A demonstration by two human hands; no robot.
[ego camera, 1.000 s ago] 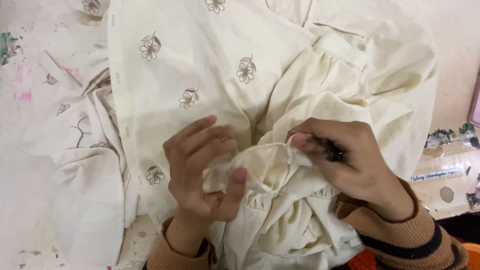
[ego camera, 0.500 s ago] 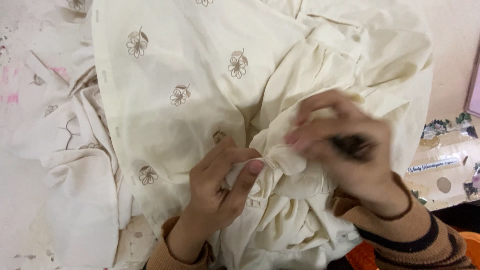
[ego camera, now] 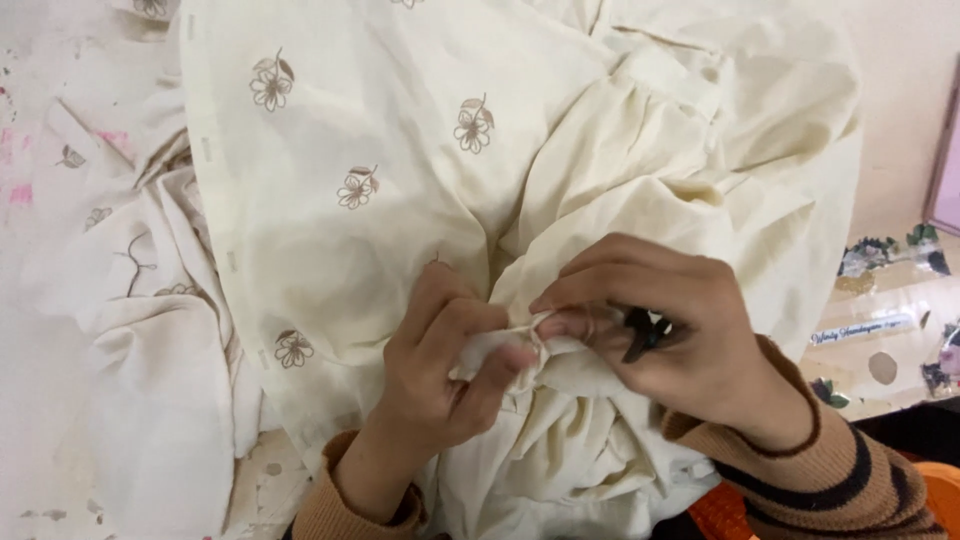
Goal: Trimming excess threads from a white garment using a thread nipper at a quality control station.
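A soft cream cotton garment (ego camera: 420,200), embroidered with small brown flowers, lies rumpled over the pale bench (ego camera: 40,420). The left hand (ego camera: 440,370) and right hand (ego camera: 650,330) both pinch one gathered fold at its middle; the right grip also clamps a small dark tool (ego camera: 645,333).

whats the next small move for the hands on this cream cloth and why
Probably slide the left hand slightly along the fold. Both hands pinch one small bunched fold of the cream embroidered fabric, fingertips nearly touching, and the right hand also holds a small dark tool, leaving little cloth exposed between them.
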